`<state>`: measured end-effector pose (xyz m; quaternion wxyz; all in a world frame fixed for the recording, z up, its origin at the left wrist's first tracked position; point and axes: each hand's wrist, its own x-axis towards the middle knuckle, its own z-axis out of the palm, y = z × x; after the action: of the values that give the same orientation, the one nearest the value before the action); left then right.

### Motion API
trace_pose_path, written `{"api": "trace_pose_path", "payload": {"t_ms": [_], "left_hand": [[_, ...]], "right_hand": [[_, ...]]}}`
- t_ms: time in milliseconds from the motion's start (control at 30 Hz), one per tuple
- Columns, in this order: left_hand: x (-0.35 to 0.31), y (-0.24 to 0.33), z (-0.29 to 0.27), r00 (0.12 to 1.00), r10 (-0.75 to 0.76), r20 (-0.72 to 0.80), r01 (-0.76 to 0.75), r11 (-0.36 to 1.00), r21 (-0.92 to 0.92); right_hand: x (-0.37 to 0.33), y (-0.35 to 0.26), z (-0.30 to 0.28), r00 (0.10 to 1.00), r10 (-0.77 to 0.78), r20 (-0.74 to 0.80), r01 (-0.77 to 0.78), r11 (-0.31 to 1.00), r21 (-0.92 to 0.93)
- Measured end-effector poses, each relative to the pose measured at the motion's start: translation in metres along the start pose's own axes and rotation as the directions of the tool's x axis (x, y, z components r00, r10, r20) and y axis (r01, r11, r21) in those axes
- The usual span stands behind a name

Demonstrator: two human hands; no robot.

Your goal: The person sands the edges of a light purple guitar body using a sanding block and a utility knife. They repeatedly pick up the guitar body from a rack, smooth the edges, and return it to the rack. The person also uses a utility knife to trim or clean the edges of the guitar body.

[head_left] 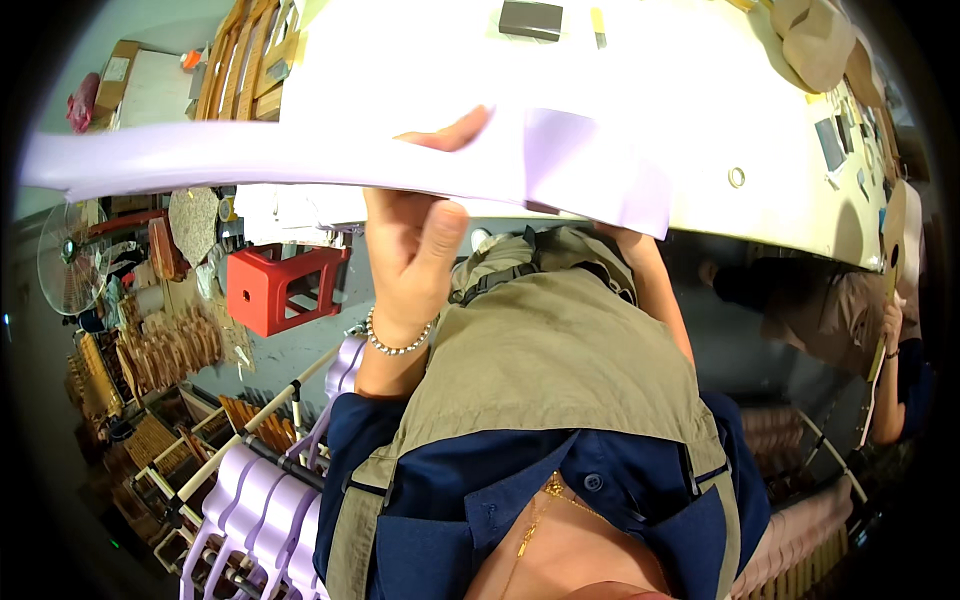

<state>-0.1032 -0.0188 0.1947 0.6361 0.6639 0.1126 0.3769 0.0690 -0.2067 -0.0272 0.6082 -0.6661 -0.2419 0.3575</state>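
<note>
A long, glossy lilac piece, apparently a guitar body seen edge-on (300,157), stretches across the upper view over the near edge of the bright worktable (400,60). My left hand (408,245), with a beaded bracelet at its wrist, grips it near the middle. The thumb lies at the lower edge, and a finger shows above the upper edge; the other fingers are hidden behind it. At the right end, my right hand (622,238) holds the underside, its fingers mostly out of sight behind the lilac surface.
A red stool (285,290) and a fan (72,250) stand left. Racks hold several lilac pieces (260,500) at lower left and pinkish ones (800,530) at lower right. A co-worker's hand (891,320) holds a pale guitar-shaped piece (903,235). On the table lies a dark block (531,20).
</note>
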Motion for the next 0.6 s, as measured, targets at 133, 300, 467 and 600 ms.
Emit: {"api": "trace_pose_path", "payload": {"t_ms": [133, 300, 467, 600], "left_hand": [[-0.011, -0.016, -0.017, 0.925, -0.038, -0.379, 0.055, 0.998, 0.032], [-0.025, -0.036, -0.056, 0.762, -0.23, -0.605, 0.139, 0.971, -0.194], [-0.039, -0.04, -0.069, 0.649, -0.274, -0.71, 0.121, 0.958, -0.26], [-0.049, -0.039, -0.075, 0.597, -0.303, -0.743, 0.109, 0.948, -0.299]], "right_hand": [[-0.007, -0.033, -0.006, 1.0, 0.027, -0.003, -0.028, 0.99, -0.141], [-0.017, -0.09, 0.007, 0.995, 0.087, -0.041, -0.094, 0.976, -0.196], [-0.017, -0.116, 0.022, 0.989, 0.147, 0.002, -0.142, 0.959, -0.244], [-0.014, -0.117, 0.027, 0.995, 0.091, 0.043, -0.074, 0.949, -0.306]]}}
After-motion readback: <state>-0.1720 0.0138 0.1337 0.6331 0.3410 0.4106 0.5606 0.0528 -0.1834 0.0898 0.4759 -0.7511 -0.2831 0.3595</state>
